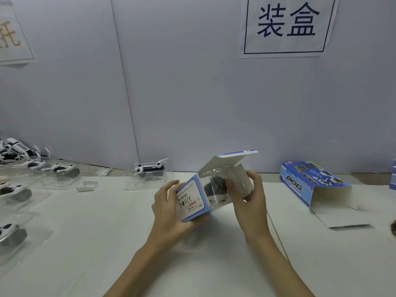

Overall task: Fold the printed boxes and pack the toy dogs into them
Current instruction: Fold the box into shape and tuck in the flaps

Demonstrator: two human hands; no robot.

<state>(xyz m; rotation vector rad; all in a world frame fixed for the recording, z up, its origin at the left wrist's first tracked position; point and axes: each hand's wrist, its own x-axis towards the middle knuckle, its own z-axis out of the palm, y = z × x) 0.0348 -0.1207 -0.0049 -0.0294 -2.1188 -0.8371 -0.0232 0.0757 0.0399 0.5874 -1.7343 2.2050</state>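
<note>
The left hand [171, 207] curled round the closed end of a small printed box [192, 201], thumb on the near face and fingers beneath, holding it tilted off the white table [107, 232]; the right hand [249, 196] gripped the open end, its fingers bent over a side flap while the top flap [231, 159] stood raised. Inside the mouth a toy dog in its clear blister tray [216, 187] sat partly pushed in, dark body visible through the plastic. The likeliest trouble, as I judged it, was the tray's stiff edge catching on a side flap and creasing the thin card, or the tray going in crooked so that the lid could not tuck shut; squeezing the walls too hard with the left hand could also narrow the opening and jam the tray. The card looked light, glossy blue and white outside, dull grey-white inside, with sharp scored folds; the blister looked thin, shiny and springy, likely to slide readily yet snag at its corners. A second printed box [315, 183] lay well to the right, folded up with its end open and flaps spread on the table. More packed trays [150, 172] with white-and-black dogs waited along the wall and at the left edge
</note>
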